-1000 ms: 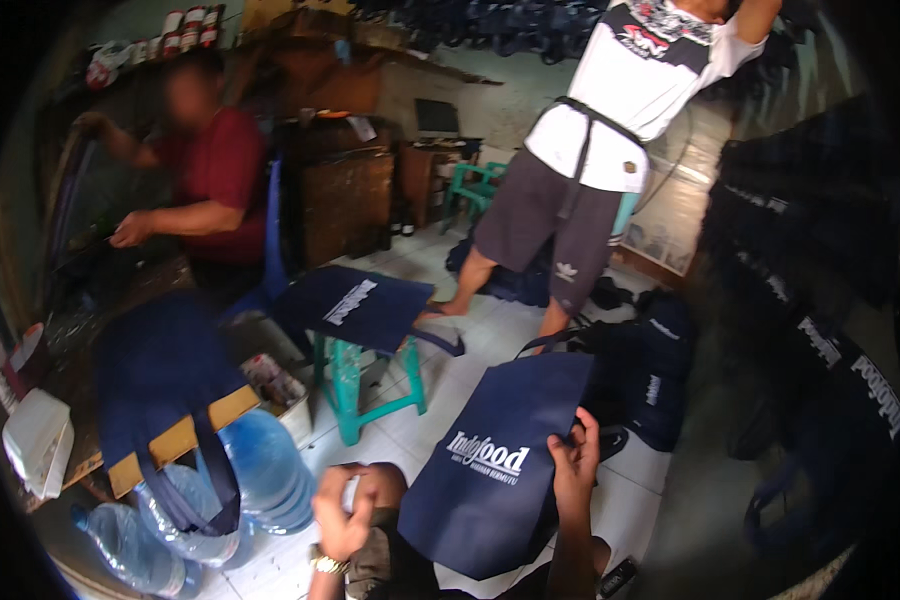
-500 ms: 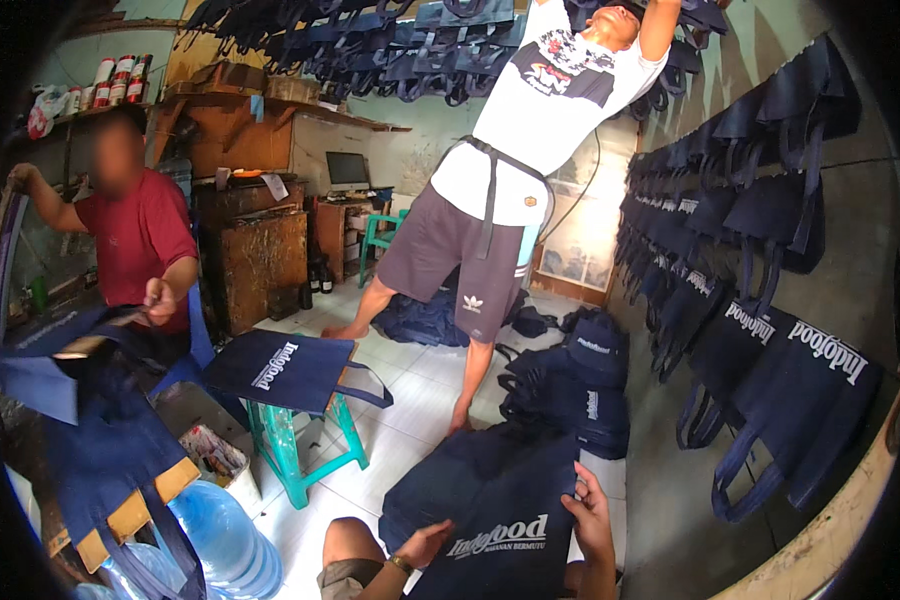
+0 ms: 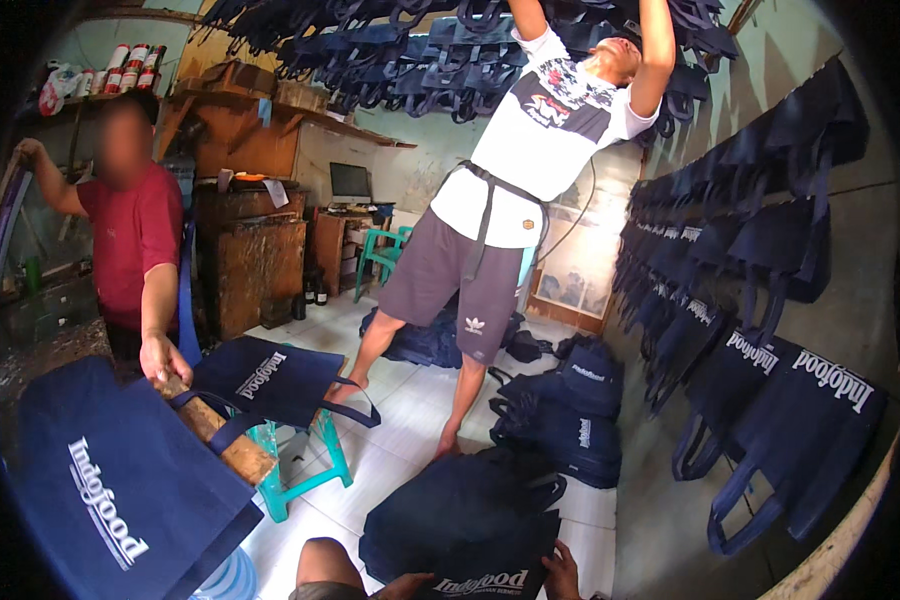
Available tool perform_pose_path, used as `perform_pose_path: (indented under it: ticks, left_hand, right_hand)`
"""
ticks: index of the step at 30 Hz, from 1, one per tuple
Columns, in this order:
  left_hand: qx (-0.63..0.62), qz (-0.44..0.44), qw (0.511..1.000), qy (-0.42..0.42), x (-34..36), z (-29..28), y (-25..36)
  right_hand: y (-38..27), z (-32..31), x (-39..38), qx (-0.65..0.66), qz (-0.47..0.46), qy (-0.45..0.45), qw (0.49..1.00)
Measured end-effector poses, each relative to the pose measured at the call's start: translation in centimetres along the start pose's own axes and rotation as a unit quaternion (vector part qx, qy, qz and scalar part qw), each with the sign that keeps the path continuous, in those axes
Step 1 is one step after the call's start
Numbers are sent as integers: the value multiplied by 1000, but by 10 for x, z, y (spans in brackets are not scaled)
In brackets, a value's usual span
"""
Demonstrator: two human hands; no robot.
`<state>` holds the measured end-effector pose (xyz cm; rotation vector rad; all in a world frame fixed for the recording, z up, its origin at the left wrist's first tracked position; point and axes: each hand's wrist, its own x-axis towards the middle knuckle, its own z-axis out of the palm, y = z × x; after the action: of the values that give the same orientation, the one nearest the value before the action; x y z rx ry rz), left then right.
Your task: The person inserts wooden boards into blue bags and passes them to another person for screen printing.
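Observation:
At the lower edge, a navy fabric tote bag [image 3: 505, 560] with white print lies at the near end of a pile of dark navy bags [image 3: 440, 500]. My left hand [image 3: 407, 586] is closed at the bag's left side; only part of it shows above the picture's edge. On the opposite side my right hand [image 3: 561, 573] grips the bag's right edge, fingers bent around the cloth. Both wrists are mostly out of view.
Left, a co-worker in a red shirt [image 3: 135, 230] holds a wooden board [image 3: 232, 445] by a printed bag [image 3: 110, 480]. Another bag [image 3: 260, 375] lies on a green stool [image 3: 315, 465]. A second person [image 3: 480, 270] reaches up at hanging bags. More bags hang along the right wall [image 3: 770, 420].
My hands and the held bag sit lower in the picture, nearer me. The co-worker's arm has swung down toward the board, and a printed bag now spreads out at lower left.

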<state>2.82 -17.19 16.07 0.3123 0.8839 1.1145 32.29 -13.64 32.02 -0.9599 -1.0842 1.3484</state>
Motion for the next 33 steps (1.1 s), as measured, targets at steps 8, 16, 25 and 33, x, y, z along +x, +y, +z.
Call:
perform_pose_path:
  ticks: [8,16,25,33]
  left_hand:
    - [-11,2,1000,22,-3,-6,10]
    - [-14,3,1000,27,-5,-12,13]
    - [-13,6,999,39,-5,-21,5]
    - [-25,27,999,14,2,-38,-1]
  right_hand:
    - [-2,11,5,-9,58,-3,998]
    - [0,17,5,-11,94,-14,995]
    - [-5,14,-6,-7,146,-29,989]
    - [-19,15,-23,24,228,-56,972]
